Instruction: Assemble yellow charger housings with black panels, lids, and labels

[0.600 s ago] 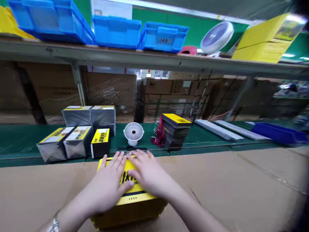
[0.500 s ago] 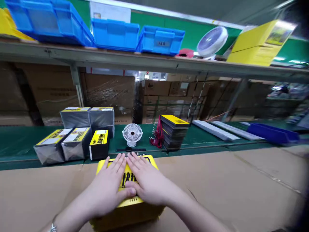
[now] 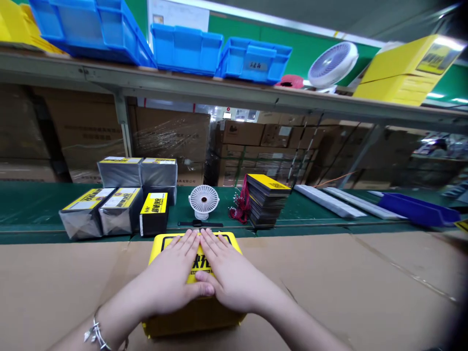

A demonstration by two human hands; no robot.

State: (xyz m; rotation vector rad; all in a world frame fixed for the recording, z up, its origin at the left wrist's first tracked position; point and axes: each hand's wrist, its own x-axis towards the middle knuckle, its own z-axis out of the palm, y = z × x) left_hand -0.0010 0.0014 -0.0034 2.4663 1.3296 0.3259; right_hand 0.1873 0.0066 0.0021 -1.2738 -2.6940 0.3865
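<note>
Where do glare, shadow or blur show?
Head view, throughout: glare streaks the plastic-wrapped brown carton at back; the near side of the yellow box lies in shade; left hand and right hand look fairly sharp; the right edge is dark and blurred.

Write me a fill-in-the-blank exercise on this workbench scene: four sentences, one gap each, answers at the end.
1. The left hand and the right hand lie on a box whose colour is ____.
2. A bracelet circles the ____ wrist.
3. The stack of flat yellow-topped pieces stands to the ____ of the small white fan, as the camera sees it.
4. The plastic bins on the upper shelf are ____ in colour.

Missing words: yellow; left; right; blue.
</note>
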